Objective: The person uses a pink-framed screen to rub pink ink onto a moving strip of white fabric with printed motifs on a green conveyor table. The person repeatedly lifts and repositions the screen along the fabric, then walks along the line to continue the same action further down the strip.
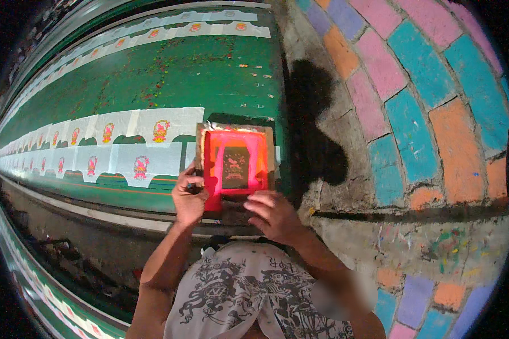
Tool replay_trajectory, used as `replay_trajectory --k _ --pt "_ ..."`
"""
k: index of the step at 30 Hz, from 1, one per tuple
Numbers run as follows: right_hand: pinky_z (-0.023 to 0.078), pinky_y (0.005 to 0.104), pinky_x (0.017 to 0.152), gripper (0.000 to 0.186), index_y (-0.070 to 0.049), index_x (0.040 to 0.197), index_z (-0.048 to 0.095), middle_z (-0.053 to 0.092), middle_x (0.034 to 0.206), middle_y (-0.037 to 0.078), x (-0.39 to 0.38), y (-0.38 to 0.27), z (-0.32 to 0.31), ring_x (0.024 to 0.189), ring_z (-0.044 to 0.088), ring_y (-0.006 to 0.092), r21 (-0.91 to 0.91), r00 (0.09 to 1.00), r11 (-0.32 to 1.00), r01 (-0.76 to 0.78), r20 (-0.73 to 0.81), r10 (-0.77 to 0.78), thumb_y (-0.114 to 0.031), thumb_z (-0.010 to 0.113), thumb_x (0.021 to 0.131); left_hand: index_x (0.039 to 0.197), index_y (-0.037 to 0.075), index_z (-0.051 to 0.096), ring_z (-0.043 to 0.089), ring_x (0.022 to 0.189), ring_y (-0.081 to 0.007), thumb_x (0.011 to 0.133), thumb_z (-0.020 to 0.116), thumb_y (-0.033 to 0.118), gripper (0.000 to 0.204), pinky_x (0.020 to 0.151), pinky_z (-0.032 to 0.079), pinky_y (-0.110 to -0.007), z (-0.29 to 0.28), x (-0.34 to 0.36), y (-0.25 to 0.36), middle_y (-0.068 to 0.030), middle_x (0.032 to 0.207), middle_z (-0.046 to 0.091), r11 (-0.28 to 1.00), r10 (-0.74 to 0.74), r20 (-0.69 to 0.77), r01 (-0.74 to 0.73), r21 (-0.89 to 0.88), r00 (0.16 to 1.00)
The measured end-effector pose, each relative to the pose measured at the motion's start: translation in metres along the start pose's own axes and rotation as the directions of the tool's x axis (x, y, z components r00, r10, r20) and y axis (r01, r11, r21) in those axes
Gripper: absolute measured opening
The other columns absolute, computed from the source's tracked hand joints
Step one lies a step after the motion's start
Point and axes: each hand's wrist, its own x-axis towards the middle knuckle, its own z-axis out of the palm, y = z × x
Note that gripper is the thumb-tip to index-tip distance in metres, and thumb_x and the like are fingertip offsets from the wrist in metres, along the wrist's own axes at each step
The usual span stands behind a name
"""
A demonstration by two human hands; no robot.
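A screen-printing frame (270,152) with pink and orange ink around its inside lies on the green table at its right end. A dark rectangular mesh area (236,168) in its middle carries a small pink design. My left hand (190,199) is closed on the frame's near left corner, its thumb and fingers bent at the edge. My right hand (272,213) hovers at the near right edge with curved fingers apart; whether the fingertips touch the frame cannot be made out. White fabric pieces (131,152) with pink and orange prints lie in rows left of the frame.
The long green table (209,68) stretches away to the left, speckled with ink, with another row of printed pieces (220,30) at its far side. More white pieces lie on a second table (45,294) at lower left. Painted paving (418,73) lies to the right.
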Motion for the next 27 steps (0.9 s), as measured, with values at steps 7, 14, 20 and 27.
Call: replay_trajectory --k 7,14,20,27 --pt "0.059 0.0474 0.103 0.032 -0.003 0.125 0.074 0.073 0.13 0.016 -0.048 0.1 -0.121 0.12 0.07 0.0373 0.008 0.977 1.0 -0.026 -0.212 0.027 0.0 0.076 0.093 0.106 0.001 0.069 0.066 0.133 -0.0259 0.078 0.068 -0.026 0.039 0.111 0.056 -0.041 0.009 -0.007 0.046 -0.0191 0.15 0.067 0.986 -0.116 -0.556 0.028 -0.164 0.823" --pt "0.057 0.0436 0.103 0.024 0.0 0.122 0.078 0.078 0.124 0.019 -0.088 0.172 -0.171 0.115 0.073 0.0364 0.23 0.961 0.963 -0.142 -0.2 0.19 -0.001 0.071 0.1 0.12 -0.001 0.066 0.072 0.126 -0.0271 0.089 0.063 -0.022 0.037 0.1 0.063 -0.037 -0.015 -0.084 0.102 -0.0211 0.159 0.062 0.993 -0.094 -0.837 -0.009 -0.117 0.539" --pt "0.056 0.0488 0.103 0.027 -0.004 0.131 0.075 0.074 0.127 0.019 -0.056 0.177 -0.133 0.117 0.071 0.0402 0.424 0.991 0.905 0.042 0.094 -0.09 -0.014 0.065 0.108 0.111 0.001 0.065 0.074 0.101 -0.0206 0.081 0.064 -0.019 0.036 0.08 0.061 -0.031 0.0 -0.171 0.133 -0.0221 0.147 0.071 0.994 -0.091 -0.907 0.093 -0.058 0.412" --pt "0.058 0.0459 0.1 0.038 -0.001 0.137 0.071 0.073 0.128 0.019 -0.004 0.127 -0.107 0.115 0.071 0.0402 0.441 0.907 0.884 0.156 0.291 -0.305 0.004 0.064 0.1 0.105 0.003 0.064 0.063 0.143 -0.0338 0.071 0.063 -0.022 0.042 0.118 0.052 -0.046 0.041 -0.214 0.112 -0.0287 0.164 0.056 0.989 -0.068 -0.879 -0.081 -0.12 0.472"
